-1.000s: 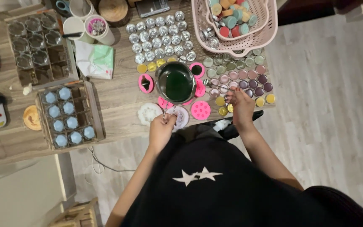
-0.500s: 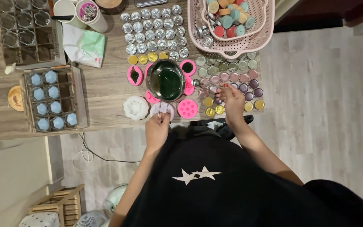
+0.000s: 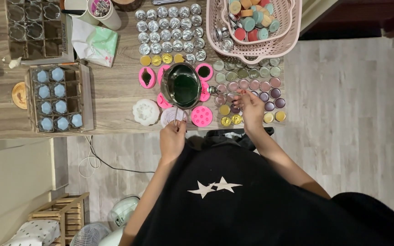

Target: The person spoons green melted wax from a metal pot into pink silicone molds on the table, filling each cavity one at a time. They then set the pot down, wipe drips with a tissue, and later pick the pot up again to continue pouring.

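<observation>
Your left hand (image 3: 172, 139) gripped the wire handle of the metal pot (image 3: 181, 85) of green liquid, which hung over the pink moulds (image 3: 201, 116) at the table's (image 3: 115, 91) front edge. Your right hand (image 3: 251, 109) rested among small tins (image 3: 251, 84), pinching a thin metal tool (image 3: 222, 91).

The steel pot (image 3: 182, 85) of green liquid covers most of the pink moulds beneath it, and its handle vanishes inside the left hand (image 3: 172, 138). Right of the pot, the right hand (image 3: 251, 107) hides several small tins; what its fingertips pinch is too small to tell. Far above-right, the pink basket (image 3: 254, 48) is cut by the top edge.
</observation>
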